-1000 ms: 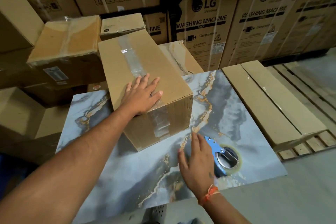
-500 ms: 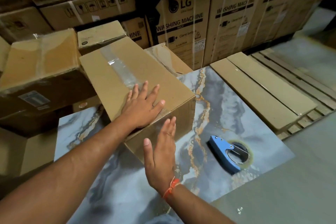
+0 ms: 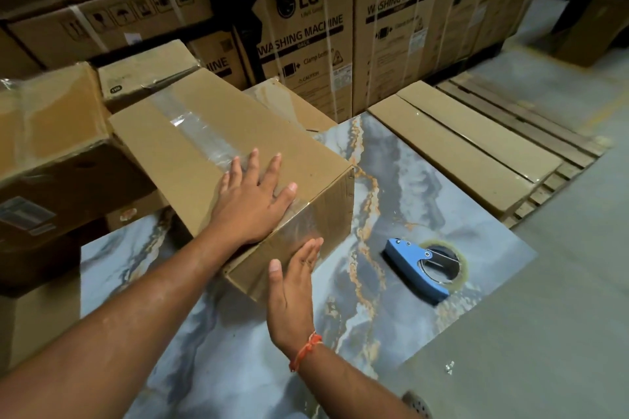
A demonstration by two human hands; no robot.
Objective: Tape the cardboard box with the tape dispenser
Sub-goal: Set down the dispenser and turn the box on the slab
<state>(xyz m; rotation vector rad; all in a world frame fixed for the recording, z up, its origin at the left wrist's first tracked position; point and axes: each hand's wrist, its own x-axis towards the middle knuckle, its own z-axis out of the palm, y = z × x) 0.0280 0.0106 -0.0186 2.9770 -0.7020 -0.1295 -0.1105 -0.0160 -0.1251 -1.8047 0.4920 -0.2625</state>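
Observation:
A brown cardboard box (image 3: 190, 146) lies on the marble-patterned tabletop (image 3: 408, 187), with a strip of clear tape running along its top and down its near end. My left hand (image 3: 252, 201) rests flat on the box top near that end, fingers spread. My right hand (image 3: 292, 286) is flat with fingers together, and its fingertips touch the taped end face of the box. The blue tape dispenser (image 3: 425, 265) with its clear roll lies on the table to the right of the box, apart from both hands.
Stacked washing-machine cartons (image 3: 306, 27) form a wall behind. More brown boxes (image 3: 51, 133) crowd the left side. Flat long cartons (image 3: 459, 143) lie on a wooden pallet (image 3: 531, 119) to the right. Grey floor (image 3: 561, 299) borders the table at the front right.
My right hand left the tape dispenser lying on the table and moved left to the taped end face of the box. My left hand stayed flat on the box top.

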